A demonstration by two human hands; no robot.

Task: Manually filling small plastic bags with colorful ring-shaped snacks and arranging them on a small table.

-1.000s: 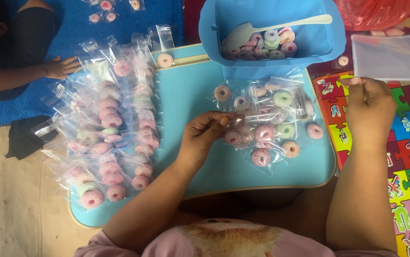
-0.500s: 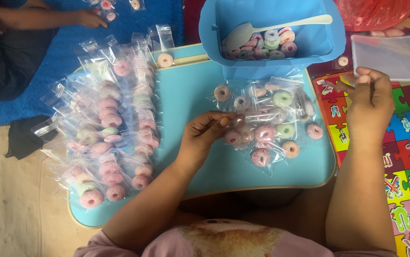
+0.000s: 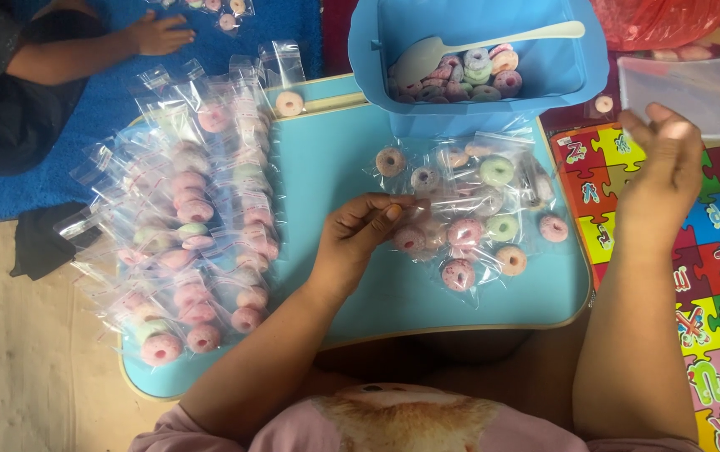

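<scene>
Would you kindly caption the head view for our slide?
Left hand pinches a candy bag on the blue tray; right hand reaches toward empty bags.

The low laminate tray table [image 3: 335,167] is light blue with a pale wooden edge. The deep plastic tub [image 3: 586,75] is a stronger blue, its long-handled plastic spoon [image 3: 494,42] cream. The sugared ring candies [image 3: 481,71] are pink, mint green, lilac and orange. The foam puzzle mat [image 3: 711,251] mixes red, yellow, green and blue tiles.

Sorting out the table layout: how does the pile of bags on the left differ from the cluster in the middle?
The left pile is far bigger, its bags overlapping in rows; the middle cluster is a loose handful. The left hand touches the middle cluster; no hand touches the left pile. Both are clear bags holding ring sweets on the blue table.
</scene>
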